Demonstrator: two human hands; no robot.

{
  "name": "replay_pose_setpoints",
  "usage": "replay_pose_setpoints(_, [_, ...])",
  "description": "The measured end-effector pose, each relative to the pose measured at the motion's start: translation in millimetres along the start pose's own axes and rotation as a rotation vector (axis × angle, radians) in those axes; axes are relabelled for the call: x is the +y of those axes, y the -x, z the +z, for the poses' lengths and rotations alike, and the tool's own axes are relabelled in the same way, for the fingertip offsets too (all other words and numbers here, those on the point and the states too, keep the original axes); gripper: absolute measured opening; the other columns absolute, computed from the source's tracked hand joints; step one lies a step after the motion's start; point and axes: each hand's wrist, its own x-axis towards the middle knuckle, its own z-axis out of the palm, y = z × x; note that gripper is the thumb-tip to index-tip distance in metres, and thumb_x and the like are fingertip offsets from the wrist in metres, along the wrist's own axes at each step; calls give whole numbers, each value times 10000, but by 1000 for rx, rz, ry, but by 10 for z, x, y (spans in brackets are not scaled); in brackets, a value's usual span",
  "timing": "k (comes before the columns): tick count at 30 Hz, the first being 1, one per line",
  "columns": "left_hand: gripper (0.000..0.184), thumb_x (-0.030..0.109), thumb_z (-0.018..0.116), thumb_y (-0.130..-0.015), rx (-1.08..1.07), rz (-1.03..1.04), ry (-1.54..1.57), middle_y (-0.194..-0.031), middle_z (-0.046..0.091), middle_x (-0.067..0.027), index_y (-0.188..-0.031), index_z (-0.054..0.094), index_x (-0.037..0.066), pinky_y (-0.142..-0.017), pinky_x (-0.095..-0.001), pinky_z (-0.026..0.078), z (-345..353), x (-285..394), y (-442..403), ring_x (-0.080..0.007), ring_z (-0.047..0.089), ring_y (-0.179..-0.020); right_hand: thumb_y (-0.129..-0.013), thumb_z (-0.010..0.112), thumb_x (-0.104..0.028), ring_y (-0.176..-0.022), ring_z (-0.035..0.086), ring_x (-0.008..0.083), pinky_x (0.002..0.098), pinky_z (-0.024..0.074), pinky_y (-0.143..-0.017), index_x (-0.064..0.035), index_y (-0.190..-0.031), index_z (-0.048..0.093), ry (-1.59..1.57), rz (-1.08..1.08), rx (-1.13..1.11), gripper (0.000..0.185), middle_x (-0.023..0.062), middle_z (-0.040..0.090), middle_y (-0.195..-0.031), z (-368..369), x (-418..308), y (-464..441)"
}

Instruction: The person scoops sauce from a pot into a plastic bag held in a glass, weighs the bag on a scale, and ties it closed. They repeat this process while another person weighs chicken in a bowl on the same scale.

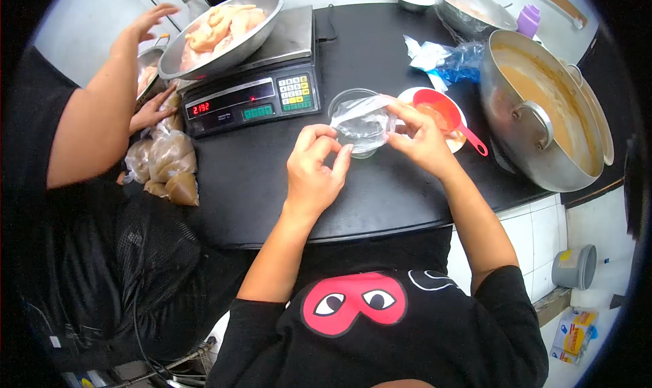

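A clear plastic bag [363, 124] is stretched between my two hands, above the black table [272, 184]. My left hand [316, 167] pinches its left edge, and my right hand [421, 137] grips its upper right edge between thumb and fingers. Behind and under the bag a round clear container [346, 99] shows in part. Just right of my right hand a red ladle-like scoop [445, 109] rests over a white bowl [458, 140]. The large metal pot [502, 126] with brown sauce [543, 93] tilts at the right.
A scale [251, 96] bears a metal bowl [268, 31] of raw chicken [221, 28]. At left, a co-worker's hand touches filled plastic bags [170, 157]; the other is raised [151, 20]. Blue-white packaging [451, 62], a metal bowl [468, 8] and a purple bottle [528, 20] stand behind.
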Motion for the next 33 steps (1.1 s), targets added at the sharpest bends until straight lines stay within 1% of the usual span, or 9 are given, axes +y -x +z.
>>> replay_pose_setpoints(4, [240,-30,703,-674,2,-85,76,-982,578,-111,-878,585,15,-713,-288,503,41,-129,-65,-200,609,-834,-788,619,41,-1182,473,190,330,404,-980,-2,-1287,494,-28,23,45,516,111,482,-1313,3,14,-27])
replay_pose_setpoints(8, [484,-45,679,-660,-39,-255,125,-1017,524,-119,-1102,502,45,-734,-314,507,40,-101,-207,-226,589,-909,-822,610,-45,-1098,522,154,301,436,-909,-28,-1224,562,38,2,69,405,71,574,-1199,-22,-51,-66])
replay_pose_setpoints(9, [588,-53,644,-675,-99,-287,178,-1106,520,-120,-1213,438,64,-769,-307,501,60,-168,-235,-215,570,-963,-829,606,-68,-1072,534,139,286,446,-882,-40,-1199,587,69,1,74,371,56,598,-1165,-37,-66,-82])
replay_pose_setpoints(12, [599,-61,607,-686,-220,-436,443,-1190,512,-119,-1245,427,59,-778,-300,495,118,-394,-311,-195,556,-993,-863,598,-114,-977,559,98,253,440,-826,-55,-1117,635,-265,183,203,263,25,636,-1071,8,10,-161])
replay_pose_setpoints(16, [536,-111,563,-723,-229,-529,587,-1158,554,-92,-1229,447,23,-816,-238,458,175,-508,-384,-150,560,-999,-858,627,-143,-907,561,75,237,438,-766,-60,-1052,649,-233,156,269,212,12,640,-1029,28,98,-264])
replay_pose_setpoints(21, [357,-56,542,-787,-133,-796,969,-1042,586,-60,-1126,504,49,-524,-188,436,165,-537,-386,-86,561,-726,-837,654,-140,-828,572,84,220,441,-722,-44,-1008,652,-309,128,306,196,28,651,-922,26,121,-369])
replay_pose_setpoints(24, [257,-24,531,-833,-82,-873,1146,-937,602,-46,-1081,521,41,-502,-190,430,190,-558,-346,-72,550,-650,-831,659,-131,-754,574,85,213,446,-678,-35,-965,651,-303,205,221,165,27,642,-843,0,108,-419])
replay_pose_setpoints(29, [93,71,536,-891,-32,-780,997,-737,584,-11,-971,563,32,-464,-191,415,273,-517,-309,-55,499,-528,-849,643,-153,-677,562,75,217,451,-611,-36,-880,630,-209,195,187,122,7,621,-775,-33,59,-448])
replay_pose_setpoints(33, [106,132,546,-915,-47,-734,922,-688,569,-6,-914,580,32,-452,-191,406,297,-559,-295,-51,473,-496,-893,596,-185,-645,543,71,199,434,-594,-46,-881,591,-210,270,125,139,-3,592,-742,-49,8,-458])
